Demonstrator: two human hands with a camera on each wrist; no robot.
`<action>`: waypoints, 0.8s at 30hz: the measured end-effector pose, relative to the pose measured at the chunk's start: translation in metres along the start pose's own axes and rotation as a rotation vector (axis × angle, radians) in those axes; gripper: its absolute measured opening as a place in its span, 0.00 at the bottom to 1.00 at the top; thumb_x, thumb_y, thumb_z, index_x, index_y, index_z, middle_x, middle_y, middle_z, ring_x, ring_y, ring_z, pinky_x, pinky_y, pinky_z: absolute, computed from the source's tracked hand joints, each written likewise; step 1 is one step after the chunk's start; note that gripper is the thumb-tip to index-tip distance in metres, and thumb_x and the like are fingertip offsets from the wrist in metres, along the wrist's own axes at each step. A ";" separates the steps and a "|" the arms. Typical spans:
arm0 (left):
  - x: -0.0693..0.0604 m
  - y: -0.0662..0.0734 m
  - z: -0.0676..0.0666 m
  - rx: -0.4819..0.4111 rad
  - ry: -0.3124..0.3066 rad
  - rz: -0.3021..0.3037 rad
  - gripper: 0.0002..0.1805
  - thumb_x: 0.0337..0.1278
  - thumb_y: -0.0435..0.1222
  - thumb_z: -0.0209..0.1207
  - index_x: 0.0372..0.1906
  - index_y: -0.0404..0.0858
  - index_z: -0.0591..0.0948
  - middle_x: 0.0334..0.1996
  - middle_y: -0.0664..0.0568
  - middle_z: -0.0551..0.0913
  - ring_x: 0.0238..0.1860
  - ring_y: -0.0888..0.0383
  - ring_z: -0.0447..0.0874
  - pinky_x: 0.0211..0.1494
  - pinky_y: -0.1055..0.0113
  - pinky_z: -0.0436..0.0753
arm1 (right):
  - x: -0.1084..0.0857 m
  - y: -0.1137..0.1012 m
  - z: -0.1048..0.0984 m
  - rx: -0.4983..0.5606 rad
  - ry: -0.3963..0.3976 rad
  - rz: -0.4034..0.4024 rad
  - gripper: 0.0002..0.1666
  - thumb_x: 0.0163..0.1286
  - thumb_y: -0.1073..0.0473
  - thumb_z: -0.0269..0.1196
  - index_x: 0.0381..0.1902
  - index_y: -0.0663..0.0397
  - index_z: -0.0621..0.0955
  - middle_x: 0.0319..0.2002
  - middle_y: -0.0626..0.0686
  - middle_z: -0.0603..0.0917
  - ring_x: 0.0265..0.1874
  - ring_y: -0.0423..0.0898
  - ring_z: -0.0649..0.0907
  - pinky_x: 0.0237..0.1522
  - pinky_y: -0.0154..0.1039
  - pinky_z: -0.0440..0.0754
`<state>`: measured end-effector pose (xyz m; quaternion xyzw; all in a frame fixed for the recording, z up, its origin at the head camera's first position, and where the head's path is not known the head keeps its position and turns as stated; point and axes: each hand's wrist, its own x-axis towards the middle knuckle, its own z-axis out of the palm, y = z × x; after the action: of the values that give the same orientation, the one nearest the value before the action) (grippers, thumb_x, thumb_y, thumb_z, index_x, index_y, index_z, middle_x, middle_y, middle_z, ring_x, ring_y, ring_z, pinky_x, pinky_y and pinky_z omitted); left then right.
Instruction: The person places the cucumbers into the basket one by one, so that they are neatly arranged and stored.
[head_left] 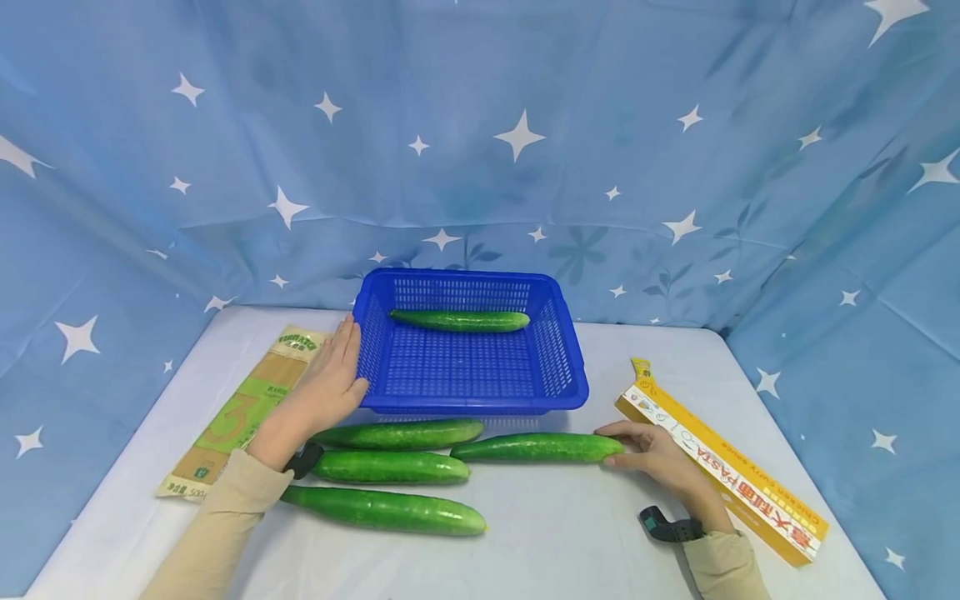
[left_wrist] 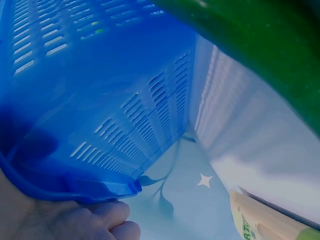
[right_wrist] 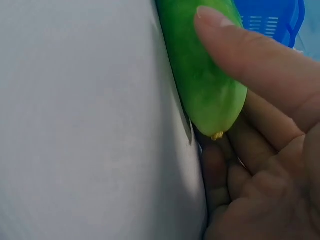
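Note:
A blue plastic basket (head_left: 457,406) with slotted walls stands at the back of the table, and one cucumber (head_left: 465,321) lies in it. My left hand (head_left: 330,375) rests against the basket's left rim, its fingers straight. Close up in the left wrist view, the knuckles (left_wrist: 107,220) lie along that rim. In front of the basket, my right hand (head_left: 656,454) pinches the right end of a cucumber (head_left: 532,447) between thumb and fingers. The right wrist view shows the thumb (right_wrist: 250,50) across that cucumber's blunt tip; the other fingers are partly hidden behind it.
Three more cucumbers (head_left: 397,510) lie in a stack of rows at the front left, near the left forearm. A flat pasta packet (head_left: 240,417) lies beyond the left arm. A yellow and white pasta box (head_left: 727,471) lies slanted on the right, beside the right hand.

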<state>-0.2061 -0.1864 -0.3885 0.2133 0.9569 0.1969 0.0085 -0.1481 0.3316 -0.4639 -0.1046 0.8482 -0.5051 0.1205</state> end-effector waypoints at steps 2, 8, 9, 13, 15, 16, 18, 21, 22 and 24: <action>0.000 0.000 0.001 0.002 -0.001 0.000 0.41 0.70 0.35 0.44 0.76 0.23 0.36 0.77 0.31 0.29 0.77 0.40 0.26 0.77 0.42 0.40 | 0.000 -0.001 0.001 -0.039 -0.005 0.000 0.25 0.58 0.55 0.74 0.55 0.45 0.85 0.54 0.48 0.84 0.54 0.45 0.80 0.59 0.32 0.73; 0.000 -0.001 0.001 0.002 0.002 0.008 0.41 0.71 0.36 0.43 0.76 0.23 0.36 0.77 0.31 0.29 0.77 0.39 0.27 0.77 0.42 0.40 | -0.001 -0.004 0.000 -0.013 0.044 0.002 0.25 0.56 0.57 0.75 0.54 0.51 0.86 0.52 0.51 0.86 0.48 0.42 0.83 0.50 0.34 0.79; 0.000 -0.001 0.001 0.004 0.000 0.008 0.41 0.71 0.36 0.43 0.76 0.23 0.36 0.77 0.31 0.29 0.77 0.40 0.27 0.77 0.42 0.40 | -0.002 -0.006 -0.001 0.005 0.063 -0.001 0.26 0.55 0.58 0.75 0.53 0.55 0.86 0.52 0.53 0.86 0.46 0.42 0.84 0.47 0.34 0.81; -0.001 -0.001 0.001 0.005 -0.002 0.007 0.41 0.71 0.36 0.43 0.76 0.23 0.36 0.77 0.32 0.28 0.77 0.40 0.26 0.77 0.42 0.40 | -0.005 -0.017 -0.006 0.026 0.134 -0.008 0.28 0.54 0.59 0.76 0.53 0.62 0.85 0.51 0.57 0.86 0.42 0.41 0.86 0.40 0.35 0.84; -0.001 0.000 0.001 0.001 -0.001 0.009 0.41 0.71 0.36 0.43 0.75 0.22 0.36 0.76 0.31 0.29 0.77 0.39 0.27 0.77 0.41 0.40 | -0.007 -0.025 -0.011 0.005 0.160 -0.013 0.28 0.54 0.58 0.76 0.54 0.62 0.85 0.52 0.58 0.86 0.42 0.39 0.86 0.39 0.34 0.83; -0.002 0.000 0.000 -0.002 0.000 0.009 0.41 0.71 0.36 0.43 0.75 0.22 0.36 0.76 0.31 0.29 0.77 0.39 0.27 0.77 0.41 0.40 | -0.008 -0.028 -0.013 -0.001 0.170 -0.016 0.29 0.54 0.57 0.77 0.54 0.62 0.85 0.52 0.58 0.85 0.42 0.39 0.86 0.39 0.33 0.83; -0.002 0.000 0.000 -0.002 0.000 0.009 0.41 0.71 0.36 0.43 0.76 0.23 0.36 0.77 0.32 0.28 0.77 0.39 0.26 0.76 0.41 0.41 | -0.011 -0.037 -0.019 0.003 0.174 -0.037 0.30 0.55 0.58 0.76 0.55 0.63 0.84 0.54 0.60 0.84 0.43 0.38 0.85 0.39 0.34 0.84; -0.001 0.000 0.000 -0.001 -0.003 0.004 0.41 0.71 0.36 0.42 0.76 0.23 0.35 0.77 0.33 0.27 0.77 0.40 0.26 0.77 0.41 0.41 | -0.016 -0.050 -0.026 0.038 0.156 -0.081 0.30 0.56 0.62 0.75 0.56 0.68 0.82 0.55 0.63 0.83 0.46 0.41 0.86 0.41 0.37 0.86; -0.001 0.000 0.000 0.000 -0.003 0.003 0.41 0.71 0.36 0.42 0.76 0.23 0.35 0.77 0.33 0.27 0.77 0.40 0.26 0.77 0.41 0.41 | -0.018 -0.054 -0.028 0.047 0.155 -0.085 0.29 0.56 0.63 0.75 0.56 0.68 0.82 0.54 0.64 0.83 0.45 0.42 0.87 0.41 0.39 0.87; -0.001 0.000 0.001 0.002 -0.004 0.002 0.41 0.71 0.36 0.43 0.76 0.23 0.35 0.77 0.33 0.27 0.77 0.41 0.25 0.76 0.41 0.41 | -0.023 -0.065 -0.032 0.044 0.154 -0.084 0.28 0.57 0.64 0.74 0.56 0.68 0.82 0.51 0.63 0.85 0.44 0.44 0.87 0.41 0.40 0.87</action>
<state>-0.2055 -0.1866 -0.3892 0.2146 0.9569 0.1957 0.0098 -0.1321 0.3342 -0.3895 -0.0980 0.8386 -0.5347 0.0357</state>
